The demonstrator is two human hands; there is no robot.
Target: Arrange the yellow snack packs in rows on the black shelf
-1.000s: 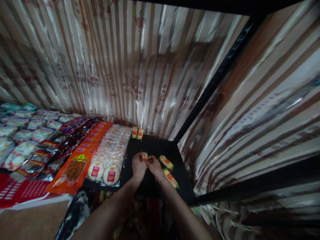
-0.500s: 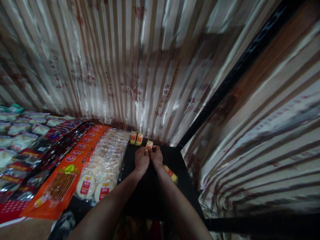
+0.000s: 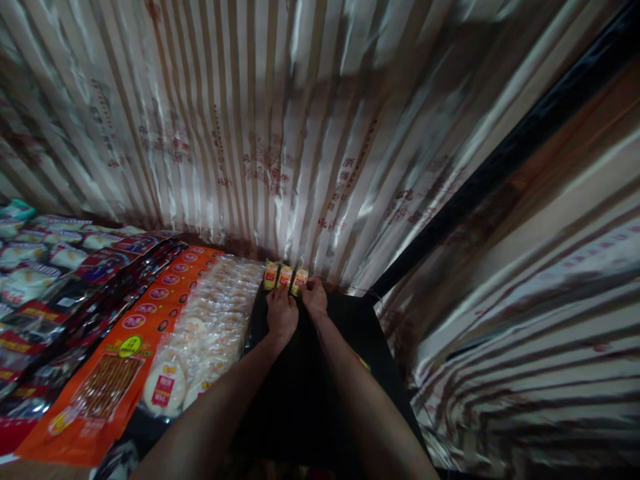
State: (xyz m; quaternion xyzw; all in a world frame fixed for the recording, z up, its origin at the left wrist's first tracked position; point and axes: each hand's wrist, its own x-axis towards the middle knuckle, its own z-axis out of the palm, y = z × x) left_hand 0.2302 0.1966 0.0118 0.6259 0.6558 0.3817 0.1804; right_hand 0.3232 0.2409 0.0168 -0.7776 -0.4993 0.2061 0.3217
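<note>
Both my hands reach to the back of a black shelf [image 3: 305, 387]. Three small yellow and red snack packets stand there in a row against the striped backdrop: one at the left [image 3: 271, 274], one in the middle [image 3: 285, 275], one at the right [image 3: 300, 279]. My left hand [image 3: 281, 312] and my right hand [image 3: 315, 299] are closed side by side, fingertips pinching the right packet. A sliver of another yellow packet [image 3: 364, 363] shows past my right forearm.
Left of the black shelf lie a row of clear bags of round white cakes [image 3: 213, 327], an orange packet strip [image 3: 125, 360] and dark and pale snack bags [image 3: 45, 280]. A shiny striped curtain [image 3: 260, 133] and a black post [image 3: 500, 160] close off the back and right.
My hands carried one small packet from the middle of the black shelf to the back and stood it beside the two there. The camera tilted down and forward.
</note>
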